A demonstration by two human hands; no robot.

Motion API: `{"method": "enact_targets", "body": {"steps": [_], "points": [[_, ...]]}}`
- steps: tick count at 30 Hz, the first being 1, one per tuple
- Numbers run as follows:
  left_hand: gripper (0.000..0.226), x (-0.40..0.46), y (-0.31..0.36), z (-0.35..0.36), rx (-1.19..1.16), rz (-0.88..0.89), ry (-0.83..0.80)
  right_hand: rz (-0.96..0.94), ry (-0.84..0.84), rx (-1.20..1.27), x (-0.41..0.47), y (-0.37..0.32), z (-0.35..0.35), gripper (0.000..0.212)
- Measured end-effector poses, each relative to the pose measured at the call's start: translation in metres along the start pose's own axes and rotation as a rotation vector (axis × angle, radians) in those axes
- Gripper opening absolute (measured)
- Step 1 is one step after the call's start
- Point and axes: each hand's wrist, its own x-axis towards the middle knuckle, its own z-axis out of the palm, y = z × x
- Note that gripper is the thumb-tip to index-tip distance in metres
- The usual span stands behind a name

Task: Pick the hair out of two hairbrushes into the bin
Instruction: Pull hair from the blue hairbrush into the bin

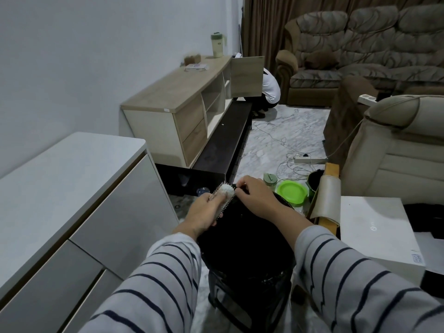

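Observation:
A pale hairbrush with thin metal bristles is gripped in my left hand, its head pointing away from me over the far rim of the bin. The bin is black, lined with a black bag, and stands on the floor right below my hands. My right hand sits at the right side of the brush head, its fingertips pinched together at the bristles. I cannot make out the hair itself. Only one hairbrush is in view.
A white cabinet runs along my left. A white box stands at my right, with a beige armchair behind it. On the floor ahead lie a green plate, a power strip and cables. A person crouches by the wooden TV unit.

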Motion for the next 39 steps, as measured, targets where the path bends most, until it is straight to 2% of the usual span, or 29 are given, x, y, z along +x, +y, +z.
{"method": "enact_targets", "body": {"steps": [2, 3, 4, 7, 10, 12, 13, 14, 17, 18, 22, 24, 26, 29, 34, 35, 38, 39], "points": [[0.043, -0.001, -0.001, -0.004, 0.079, 0.038, 0.078, -0.023, -0.007, -0.254, 0.001, 0.004, 0.003, 0.028], [0.043, 0.0, -0.002, -0.005, 0.123, 0.057, 0.106, -0.016, -0.001, -0.256, 0.002, 0.005, 0.003, 0.03], [0.043, 0.0, -0.003, -0.006, 0.149, 0.071, 0.119, -0.008, 0.011, -0.148, 0.001, 0.003, 0.001, 0.029], [0.042, 0.004, -0.006, -0.007, 0.153, 0.062, 0.11, 0.024, 0.045, 0.452, 0.002, -0.009, -0.004, 0.029], [0.041, 0.005, -0.004, -0.004, 0.143, 0.054, 0.085, 0.121, -0.077, 0.906, 0.004, -0.018, -0.003, 0.031], [0.041, 0.004, -0.001, -0.001, 0.151, 0.055, 0.069, 0.151, -0.168, 1.046, 0.003, -0.02, -0.001, 0.032], [0.042, 0.004, 0.0, -0.001, 0.156, 0.054, 0.064, 0.159, -0.17, 1.021, 0.002, -0.021, 0.0, 0.032], [0.042, 0.004, 0.001, -0.002, 0.166, 0.057, 0.065, 0.139, -0.142, 0.894, 0.002, -0.021, 0.001, 0.032], [0.04, 0.006, 0.001, -0.005, 0.25, 0.07, 0.068, -0.073, -0.019, 0.169, 0.0, -0.014, 0.004, 0.029], [0.04, 0.006, 0.002, -0.003, 0.268, 0.076, 0.066, -0.143, 0.008, -0.006, -0.001, -0.012, 0.006, 0.027], [0.041, 0.005, 0.003, 0.0, 0.304, 0.079, 0.059, -0.383, 0.078, -0.343, -0.006, -0.003, 0.009, 0.02], [0.045, 0.005, -0.001, -0.008, 0.274, 0.057, 0.09, -0.35, 0.069, -0.449, -0.006, 0.019, 0.003, 0.019], [0.043, 0.006, -0.005, -0.019, 0.245, 0.041, 0.131, -0.18, 0.053, -0.492, -0.01, 0.046, -0.007, 0.02], [0.043, 0.007, -0.008, -0.028, 0.255, 0.032, 0.148, 0.015, 0.048, -0.391, -0.017, 0.068, -0.013, 0.019], [0.042, 0.01, -0.001, -0.016, 0.141, 0.021, 0.109, 0.248, -0.071, -0.206, -0.009, 0.042, -0.01, 0.039], [0.039, 0.008, 0.002, -0.014, 0.112, 0.011, 0.104, 0.263, -0.058, -0.148, -0.007, 0.038, -0.012, 0.036], [0.03, 0.008, 0.005, -0.01, 0.061, -0.022, 0.078, 0.195, 0.075, 0.066, -0.002, 0.035, -0.014, 0.008], [0.027, 0.008, 0.004, -0.008, 0.039, -0.022, 0.07, 0.179, 0.096, 0.126, -0.002, 0.034, -0.015, 0.017]]}}
